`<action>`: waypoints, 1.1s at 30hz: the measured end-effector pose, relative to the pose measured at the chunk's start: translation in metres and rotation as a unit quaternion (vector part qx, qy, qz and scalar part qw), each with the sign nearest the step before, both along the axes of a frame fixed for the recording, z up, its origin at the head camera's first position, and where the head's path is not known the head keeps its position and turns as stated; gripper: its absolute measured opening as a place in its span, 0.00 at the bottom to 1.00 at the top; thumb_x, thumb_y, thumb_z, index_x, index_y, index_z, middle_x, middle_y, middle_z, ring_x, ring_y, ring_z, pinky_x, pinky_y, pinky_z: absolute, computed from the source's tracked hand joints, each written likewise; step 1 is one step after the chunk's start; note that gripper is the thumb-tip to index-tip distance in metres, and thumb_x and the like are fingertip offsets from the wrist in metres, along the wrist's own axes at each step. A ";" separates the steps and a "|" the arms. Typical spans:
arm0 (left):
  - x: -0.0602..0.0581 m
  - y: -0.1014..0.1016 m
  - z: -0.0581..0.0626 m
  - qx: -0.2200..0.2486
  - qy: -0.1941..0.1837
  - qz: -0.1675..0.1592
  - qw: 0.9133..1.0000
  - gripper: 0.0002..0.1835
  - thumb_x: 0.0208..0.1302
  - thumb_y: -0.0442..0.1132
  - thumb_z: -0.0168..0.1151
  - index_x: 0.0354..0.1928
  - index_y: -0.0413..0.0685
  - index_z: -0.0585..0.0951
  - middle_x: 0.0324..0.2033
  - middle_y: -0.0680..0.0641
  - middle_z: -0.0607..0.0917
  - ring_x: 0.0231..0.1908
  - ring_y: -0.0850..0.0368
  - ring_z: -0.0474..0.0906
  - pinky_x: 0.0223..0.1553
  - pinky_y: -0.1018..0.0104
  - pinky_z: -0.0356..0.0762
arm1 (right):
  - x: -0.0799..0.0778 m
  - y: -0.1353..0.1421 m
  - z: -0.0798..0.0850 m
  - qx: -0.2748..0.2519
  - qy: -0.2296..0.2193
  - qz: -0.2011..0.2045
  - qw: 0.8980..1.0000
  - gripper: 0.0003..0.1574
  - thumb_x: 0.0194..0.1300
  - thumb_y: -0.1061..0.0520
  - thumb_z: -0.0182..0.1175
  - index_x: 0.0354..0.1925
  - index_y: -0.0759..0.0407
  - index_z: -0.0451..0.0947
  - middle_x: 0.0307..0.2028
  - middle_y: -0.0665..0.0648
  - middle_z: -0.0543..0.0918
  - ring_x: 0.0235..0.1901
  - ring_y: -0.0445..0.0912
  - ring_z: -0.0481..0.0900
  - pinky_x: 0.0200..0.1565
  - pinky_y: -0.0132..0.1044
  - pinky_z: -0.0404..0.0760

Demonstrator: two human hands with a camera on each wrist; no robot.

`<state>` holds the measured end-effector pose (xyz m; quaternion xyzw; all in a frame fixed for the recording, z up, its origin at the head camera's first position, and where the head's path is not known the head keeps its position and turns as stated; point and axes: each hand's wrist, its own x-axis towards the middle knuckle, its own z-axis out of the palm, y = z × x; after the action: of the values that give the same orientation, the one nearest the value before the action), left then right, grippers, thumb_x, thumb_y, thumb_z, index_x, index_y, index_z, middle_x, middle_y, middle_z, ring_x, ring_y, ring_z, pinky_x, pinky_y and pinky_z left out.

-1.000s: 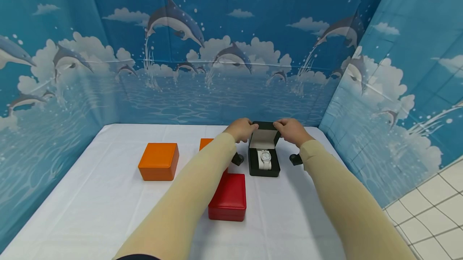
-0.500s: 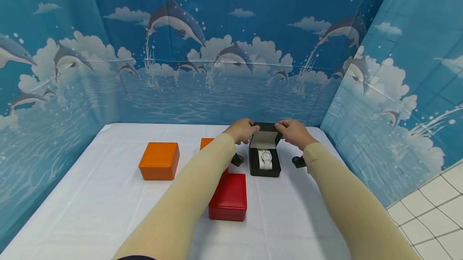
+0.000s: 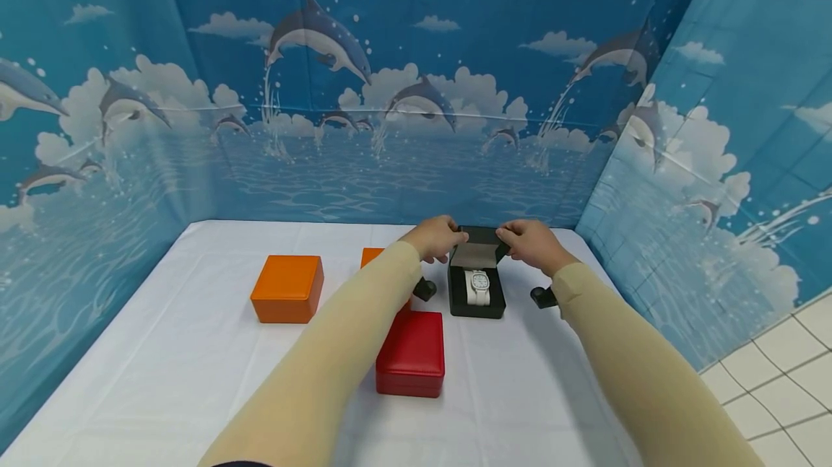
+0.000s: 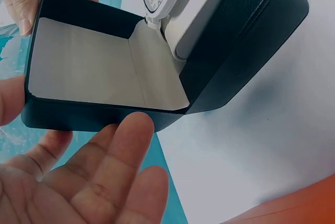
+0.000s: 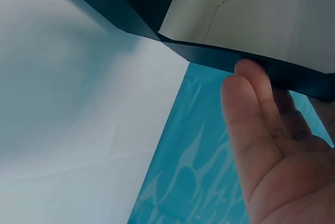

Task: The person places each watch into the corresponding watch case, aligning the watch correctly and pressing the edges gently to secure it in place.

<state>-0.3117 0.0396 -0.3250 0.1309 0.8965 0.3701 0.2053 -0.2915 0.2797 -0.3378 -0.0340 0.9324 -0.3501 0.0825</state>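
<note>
A black watch box (image 3: 477, 312) stands on the white-covered table with its lid (image 3: 473, 255) raised. Inside, a white wristwatch (image 3: 479, 282) is wrapped round a pale cushion. My left hand (image 3: 434, 237) holds the lid's left upper corner; the left wrist view has its thumb at the top edge and its fingers (image 4: 133, 140) along the side. At the opposite upper corner, my right hand (image 3: 531, 244) grips the lid, its fingertips (image 5: 250, 72) against the side wall in the right wrist view. The lid's pale lining (image 4: 84, 62) faces the watch.
Left of the watch box, a second orange box (image 3: 371, 255) is mostly hidden by my left sleeve (image 3: 325, 351). A red box (image 3: 411, 353) lies nearer to me, and another orange box (image 3: 287, 289) farther left. A dolphin-print curtain (image 3: 403, 171) hangs behind the table.
The lid has tilted a little forward and down over the watch, both hands moving with it. The base and the other boxes have stayed in place.
</note>
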 end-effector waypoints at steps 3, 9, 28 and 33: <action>0.002 -0.001 -0.001 0.000 0.000 -0.005 1.000 0.33 0.79 0.58 0.57 0.77 0.52 0.67 0.69 0.44 0.77 0.46 0.53 0.86 0.58 0.47 0.82 | 0.002 0.001 -0.001 -0.009 -0.002 0.003 1.000 0.37 0.85 0.42 0.47 0.78 0.62 0.64 0.73 0.71 0.69 0.64 0.64 0.79 0.64 0.53 0.82; 0.006 -0.004 -0.003 0.021 -0.007 -0.011 1.000 0.32 0.78 0.56 0.60 0.75 0.51 0.68 0.68 0.44 0.78 0.50 0.50 0.88 0.58 0.48 0.82 | 0.007 0.006 -0.002 -0.001 -0.003 0.021 1.000 0.36 0.84 0.41 0.49 0.78 0.61 0.65 0.73 0.71 0.71 0.63 0.64 0.81 0.63 0.53 0.83; 0.012 -0.004 -0.010 0.041 0.001 -0.008 0.999 0.31 0.75 0.53 0.64 0.73 0.50 0.71 0.60 0.44 0.83 0.44 0.52 0.88 0.60 0.44 0.82 | 0.016 0.011 -0.007 0.005 -0.011 0.042 0.999 0.37 0.84 0.41 0.50 0.79 0.57 0.64 0.70 0.69 0.76 0.64 0.65 0.80 0.65 0.58 0.80; 0.015 -0.005 -0.011 0.030 0.007 -0.017 0.999 0.33 0.75 0.54 0.63 0.77 0.53 0.71 0.63 0.44 0.83 0.47 0.50 0.88 0.61 0.43 0.81 | 0.019 0.011 -0.008 0.005 -0.012 0.043 0.999 0.36 0.83 0.41 0.51 0.78 0.57 0.66 0.70 0.69 0.76 0.64 0.65 0.80 0.65 0.59 0.79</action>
<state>-0.2968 0.0348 -0.3356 0.1546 0.8843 0.3920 0.2013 -0.2728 0.2909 -0.3455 -0.0691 0.9309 -0.3419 0.1084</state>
